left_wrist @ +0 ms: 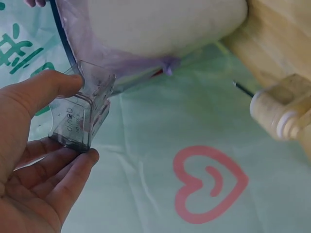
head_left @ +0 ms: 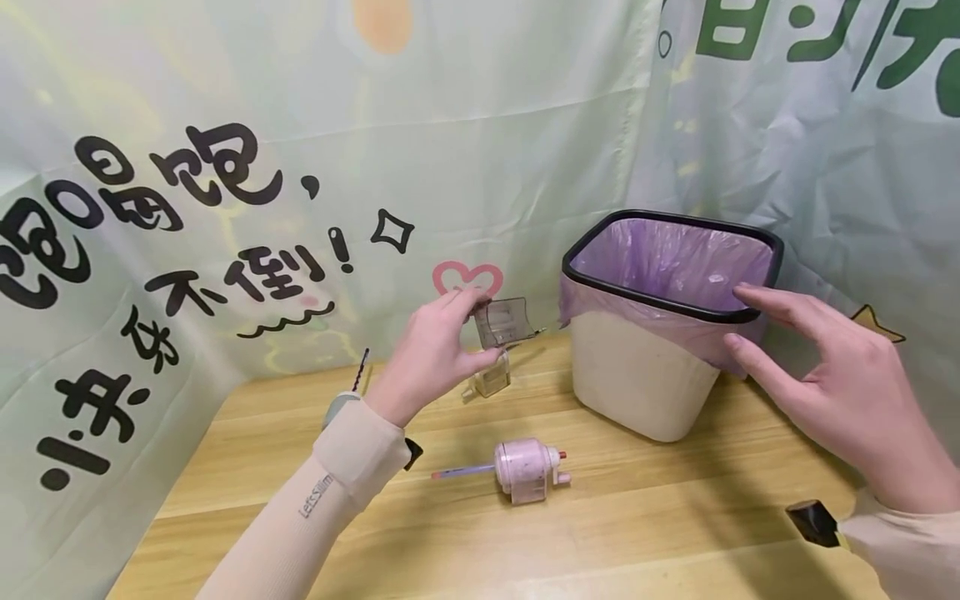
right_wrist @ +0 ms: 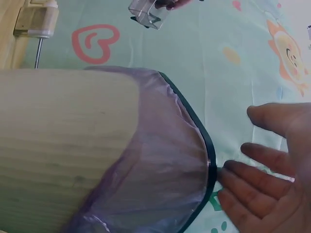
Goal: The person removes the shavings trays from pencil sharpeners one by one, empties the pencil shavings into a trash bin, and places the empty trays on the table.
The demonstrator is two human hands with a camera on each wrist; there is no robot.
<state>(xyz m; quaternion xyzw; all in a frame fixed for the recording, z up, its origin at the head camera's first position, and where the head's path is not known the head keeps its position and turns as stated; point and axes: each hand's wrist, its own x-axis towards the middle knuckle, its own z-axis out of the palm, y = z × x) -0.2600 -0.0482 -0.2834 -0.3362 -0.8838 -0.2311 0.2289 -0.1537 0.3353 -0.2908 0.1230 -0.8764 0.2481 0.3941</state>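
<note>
My left hand pinches a clear smoky plastic shavings tray between thumb and fingers, raised to the left of the trash bin. In the left wrist view the see-through tray shows nothing clearly inside. My right hand is beside the bin's right side, thumb and fingers spread and holding nothing; its fingertips are at or close to the black rim. Whether they touch is unclear. A purple bag lines the bin.
A pink crank pencil sharpener with a blue pencil in it lies on the wooden table. A beige sharpener stands behind, below the tray. A grey object with a dark twisted stick is partly hidden by my left wrist. Printed cloth hangs behind.
</note>
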